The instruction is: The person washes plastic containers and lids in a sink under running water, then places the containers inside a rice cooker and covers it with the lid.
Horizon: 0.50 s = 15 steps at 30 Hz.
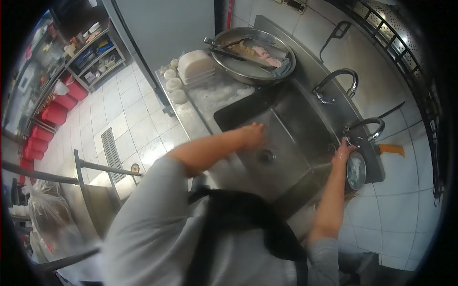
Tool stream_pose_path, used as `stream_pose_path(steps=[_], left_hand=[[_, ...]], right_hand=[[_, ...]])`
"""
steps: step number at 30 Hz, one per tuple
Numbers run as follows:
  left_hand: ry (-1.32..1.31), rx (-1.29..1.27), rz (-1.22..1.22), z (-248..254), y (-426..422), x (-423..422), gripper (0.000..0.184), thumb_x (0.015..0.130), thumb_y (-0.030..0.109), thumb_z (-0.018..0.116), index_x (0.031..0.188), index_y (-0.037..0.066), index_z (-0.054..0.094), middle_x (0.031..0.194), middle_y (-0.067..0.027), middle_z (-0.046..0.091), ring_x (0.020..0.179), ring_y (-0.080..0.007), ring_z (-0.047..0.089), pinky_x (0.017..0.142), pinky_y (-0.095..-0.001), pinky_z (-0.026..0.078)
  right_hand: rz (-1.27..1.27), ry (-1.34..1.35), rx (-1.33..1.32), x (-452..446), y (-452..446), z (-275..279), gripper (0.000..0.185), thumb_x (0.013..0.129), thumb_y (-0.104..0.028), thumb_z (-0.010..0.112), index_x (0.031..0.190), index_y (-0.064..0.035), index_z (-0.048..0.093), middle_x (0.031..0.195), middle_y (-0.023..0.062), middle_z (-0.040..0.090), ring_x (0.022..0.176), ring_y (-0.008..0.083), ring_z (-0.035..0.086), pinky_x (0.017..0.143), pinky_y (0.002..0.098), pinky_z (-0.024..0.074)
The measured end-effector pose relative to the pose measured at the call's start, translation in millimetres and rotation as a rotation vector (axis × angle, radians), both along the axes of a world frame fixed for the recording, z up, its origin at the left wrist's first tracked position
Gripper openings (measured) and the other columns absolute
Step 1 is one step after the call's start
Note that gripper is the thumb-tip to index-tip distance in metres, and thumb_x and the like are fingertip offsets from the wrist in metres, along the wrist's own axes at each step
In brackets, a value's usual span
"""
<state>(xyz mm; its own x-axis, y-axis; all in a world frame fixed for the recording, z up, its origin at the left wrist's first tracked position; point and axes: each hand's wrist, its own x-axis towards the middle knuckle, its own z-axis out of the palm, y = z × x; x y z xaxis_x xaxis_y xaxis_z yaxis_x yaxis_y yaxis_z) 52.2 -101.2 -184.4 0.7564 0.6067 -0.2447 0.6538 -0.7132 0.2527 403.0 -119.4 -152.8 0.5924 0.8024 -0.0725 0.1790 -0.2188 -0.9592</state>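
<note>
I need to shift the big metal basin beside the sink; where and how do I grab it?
I'd grip the metal basin by its rim, at opposite sides, coming from the sink side. Its wide round rim stands exposed there, while a utensil juts over the left edge, so hold clear of that.

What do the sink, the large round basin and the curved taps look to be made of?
Sink: probably stainless steel, dull grey sheen. Basin: thin smooth metal, likely steel, with a shiny rim. Taps: polished metal, perhaps chrome-plated, given their bright highlights.

Beyond the sink sits a basin, apparently holding cloths; faucets stand right.
</note>
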Motion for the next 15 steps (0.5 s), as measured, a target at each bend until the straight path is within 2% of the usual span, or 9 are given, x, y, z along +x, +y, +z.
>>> stream_pose_path(steps=[2, 3, 5, 6, 7, 9, 12, 14, 15], left_hand=[[-0.086, 0.06, -0.022, 38.6, 22.7, 10.8, 0.05, 0.073, 0.022, 0.064, 0.121, 0.031, 0.055, 0.119, -0.0203, 0.041, 0.107, -0.039, 0.048, 0.088, -0.0464, 0.045], [-0.103, 0.082, -0.042, 82.4, 29.0, 15.9, 0.05, 0.071, 0.02, 0.066, 0.119, 0.028, 0.056, 0.116, -0.0191, 0.047, 0.104, -0.0381, 0.05, 0.088, -0.047, 0.045], [-0.298, -0.052, -0.268, 170.6, 46.8, 15.0, 0.046, 0.069, 0.015, 0.071, 0.113, 0.022, 0.058, 0.104, -0.0151, 0.06, 0.105, -0.0316, 0.053, 0.087, -0.0441, 0.044], [-0.454, 0.125, -0.344, 207.0, 43.1, 10.1, 0.045, 0.071, 0.017, 0.072, 0.114, 0.019, 0.058, 0.105, -0.0148, 0.06, 0.103, -0.0295, 0.055, 0.088, -0.041, 0.044], [-0.437, -0.014, -0.275, 257.3, 31.9, 6.1, 0.046, 0.073, 0.018, 0.072, 0.115, 0.015, 0.056, 0.109, -0.0126, 0.059, 0.101, -0.0284, 0.056, 0.09, -0.0388, 0.043], [-0.864, 0.295, -0.61, 295.8, 44.2, 5.9, 0.046, 0.075, 0.024, 0.071, 0.117, 0.015, 0.056, 0.106, -0.0043, 0.059, 0.09, -0.0181, 0.057, 0.077, -0.0295, 0.048], [-1.137, -0.052, -0.359, 323.2, -8.7, -19.8, 0.049, 0.076, 0.022, 0.071, 0.121, 0.014, 0.053, 0.106, -0.0036, 0.058, 0.092, -0.0158, 0.056, 0.079, -0.0292, 0.047], [-1.507, -0.453, -0.399, 269.0, -14.7, -11.9, 0.053, 0.076, 0.02, 0.072, 0.124, 0.011, 0.051, 0.108, -0.0046, 0.058, 0.093, -0.015, 0.056, 0.081, -0.0293, 0.047], [-1.528, -1.013, -0.492, 209.5, -3.7, -2.9, 0.049, 0.074, 0.017, 0.07, 0.12, 0.009, 0.054, 0.118, -0.0092, 0.055, 0.11, -0.0237, 0.052, 0.096, -0.0376, 0.04]], right_hand=[[0.47, -0.345, -0.335, 7.0, -23.1, 4.9, 0.05, 0.087, -0.03, 0.055, 0.127, -0.0017, 0.046, 0.128, 0.014, 0.049, 0.118, 0.0247, 0.046, 0.099, 0.0353, 0.0337], [0.698, -0.512, -0.508, 9.6, -36.0, 7.5, 0.047, 0.087, -0.029, 0.057, 0.124, -0.0001, 0.052, 0.123, 0.0141, 0.055, 0.114, 0.024, 0.051, 0.097, 0.0333, 0.0366], [0.978, -0.691, -0.674, -45.5, -59.9, 83.7, 0.04, 0.088, -0.03, 0.056, 0.114, -0.001, 0.06, 0.11, 0.0117, 0.063, 0.103, 0.0233, 0.057, 0.092, 0.033, 0.0406], [0.997, -0.718, -0.59, -53.9, -65.6, 110.5, 0.038, 0.089, -0.03, 0.055, 0.113, -0.0013, 0.06, 0.107, 0.0108, 0.064, 0.101, 0.0224, 0.058, 0.091, 0.0326, 0.0413], [1.019, -0.75, -0.497, -59.0, -67.9, 136.0, 0.036, 0.089, -0.029, 0.054, 0.112, -0.0017, 0.061, 0.105, 0.0099, 0.065, 0.099, 0.0216, 0.059, 0.09, 0.0323, 0.0421], [0.925, -0.498, -0.268, -68.2, -75.4, 189.5, 0.035, 0.091, -0.028, 0.052, 0.11, -0.0002, 0.062, 0.104, 0.0115, 0.065, 0.099, 0.021, 0.059, 0.09, 0.032, 0.0419], [0.92, 0.034, 0.334, -89.2, -100.7, 216.1, 0.033, 0.092, -0.026, 0.048, 0.103, 0.0004, 0.064, 0.102, 0.015, 0.064, 0.1, 0.0273, 0.058, 0.092, 0.0368, 0.0426], [0.927, 0.503, 0.657, -92.4, -109.1, 172.0, 0.031, 0.092, -0.023, 0.046, 0.097, 0.0017, 0.064, 0.103, 0.0168, 0.064, 0.099, 0.0311, 0.058, 0.093, 0.0402, 0.0433], [0.968, 0.877, 0.776, -99.1, -105.1, 128.1, 0.032, 0.092, -0.022, 0.043, 0.093, 0.0019, 0.063, 0.102, 0.0172, 0.064, 0.096, 0.0339, 0.058, 0.094, 0.0448, 0.0431]])
